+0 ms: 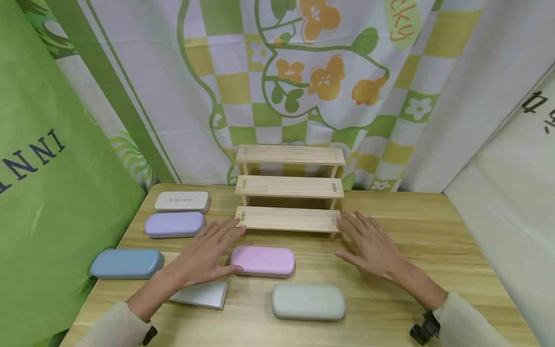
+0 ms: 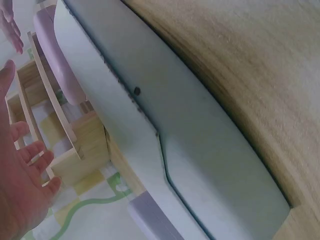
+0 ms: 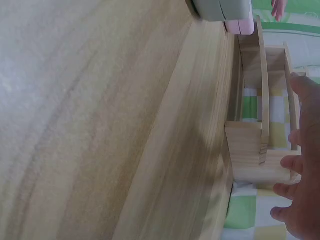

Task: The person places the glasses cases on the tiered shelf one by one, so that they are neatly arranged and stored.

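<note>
A three-tier wooden step rack (image 1: 289, 219) stands at the back middle of the table. My left hand (image 1: 207, 251) is spread with fingertips right at the rack's lower left end; its thumb overlaps the left edge of a pink glasses case (image 1: 264, 261). On the other side my right hand (image 1: 373, 245) is spread too, fingertips by the lower right end of the rack. Neither hand holds anything. A white-grey case (image 1: 204, 295) lies partly hidden under my left forearm and fills much of the left wrist view. A pale green case (image 1: 309, 302) lies in front.
Along the left lie a blue case (image 1: 126, 263), a lavender case (image 1: 175, 225) and a small white case (image 1: 182, 201). Patterned curtain (image 1: 234, 86) hangs behind the table (image 1: 433, 241), a green cloth (image 1: 52, 159) at left and a white cloth (image 1: 511, 193) at right.
</note>
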The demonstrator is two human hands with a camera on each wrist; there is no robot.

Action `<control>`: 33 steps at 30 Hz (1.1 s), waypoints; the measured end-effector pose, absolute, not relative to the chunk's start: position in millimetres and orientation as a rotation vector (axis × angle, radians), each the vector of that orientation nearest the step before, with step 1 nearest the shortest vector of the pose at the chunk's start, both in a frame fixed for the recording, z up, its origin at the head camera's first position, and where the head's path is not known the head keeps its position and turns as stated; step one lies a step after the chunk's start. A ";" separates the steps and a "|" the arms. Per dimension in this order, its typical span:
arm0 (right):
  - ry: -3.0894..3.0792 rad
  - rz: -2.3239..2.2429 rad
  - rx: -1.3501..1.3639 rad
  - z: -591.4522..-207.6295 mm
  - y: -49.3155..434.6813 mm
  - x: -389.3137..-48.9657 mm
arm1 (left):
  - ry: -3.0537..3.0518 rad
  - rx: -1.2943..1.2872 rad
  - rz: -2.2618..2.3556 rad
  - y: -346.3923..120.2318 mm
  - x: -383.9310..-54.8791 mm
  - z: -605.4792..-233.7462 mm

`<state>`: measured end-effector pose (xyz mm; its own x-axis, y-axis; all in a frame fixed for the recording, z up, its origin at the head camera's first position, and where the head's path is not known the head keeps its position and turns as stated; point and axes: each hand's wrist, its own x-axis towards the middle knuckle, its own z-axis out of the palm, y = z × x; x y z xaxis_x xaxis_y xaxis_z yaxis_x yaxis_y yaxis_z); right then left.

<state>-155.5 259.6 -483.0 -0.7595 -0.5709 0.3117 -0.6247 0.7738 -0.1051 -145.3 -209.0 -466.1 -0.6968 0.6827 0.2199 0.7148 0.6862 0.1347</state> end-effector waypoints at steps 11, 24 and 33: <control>-2.656 0.491 0.999 -487.1 257.5 -169.3 | -2.665 -1.196 -0.383 -206.2 -144.6 -475.1; -2.669 0.769 0.906 -491.1 253.3 -184.9 | -2.727 -1.184 -0.539 -198.8 -145.2 -477.9; -2.595 0.879 0.894 -495.0 252.1 -194.4 | -2.757 -1.199 -0.588 -195.0 -147.3 -480.4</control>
